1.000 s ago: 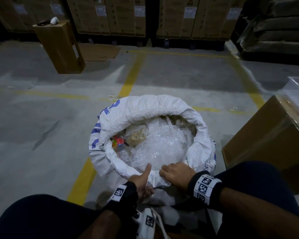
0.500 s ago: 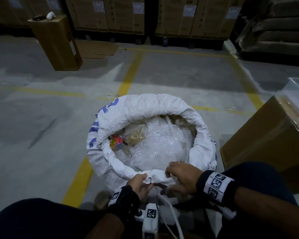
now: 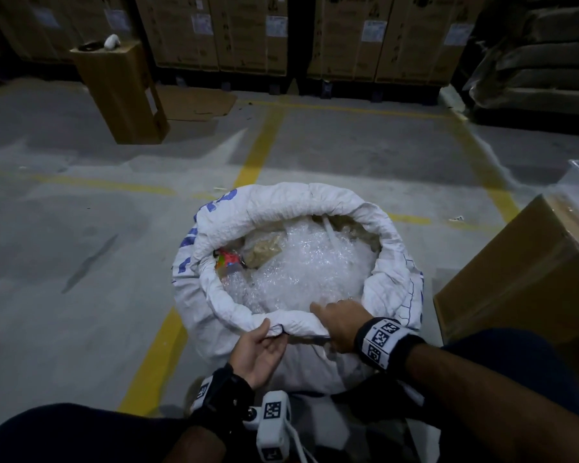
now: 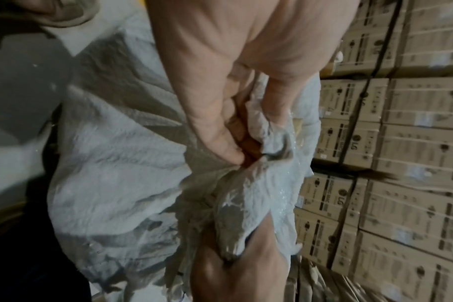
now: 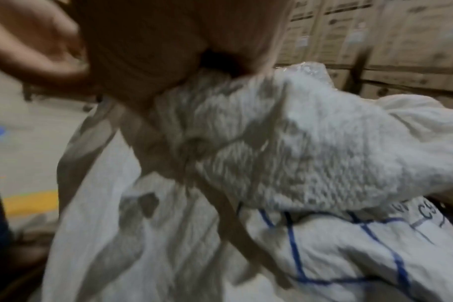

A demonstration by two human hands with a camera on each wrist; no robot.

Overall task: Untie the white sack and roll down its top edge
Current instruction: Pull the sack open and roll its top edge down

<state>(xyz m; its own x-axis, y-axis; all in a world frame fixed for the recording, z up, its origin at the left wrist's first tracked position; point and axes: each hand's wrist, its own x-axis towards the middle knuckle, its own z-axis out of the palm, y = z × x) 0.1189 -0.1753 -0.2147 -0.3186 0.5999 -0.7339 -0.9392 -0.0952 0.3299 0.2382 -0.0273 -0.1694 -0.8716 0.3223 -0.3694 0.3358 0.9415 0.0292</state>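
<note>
The white sack with blue print stands open on the floor in front of me. Its top edge is rolled into a thick rim all round. Bubble wrap and a colourful packet fill it. My left hand, palm up, pinches the near rim from below; the left wrist view shows its thumb and fingers squeezing a fold of sack cloth. Just to the right, my right hand grips the same rim, its fingers hooked over into the sack. The right wrist view is blurred, with rolled cloth under the palm.
A large cardboard box stands close on the right. A tall brown box and flattened cardboard sit back left. Stacked cartons line the far wall. Yellow lines cross the concrete floor.
The bunched near edge has been rolled over into a smoother rim. My hands have moved slightly apart along it, and my left hand has turned palm up under the roll.
</note>
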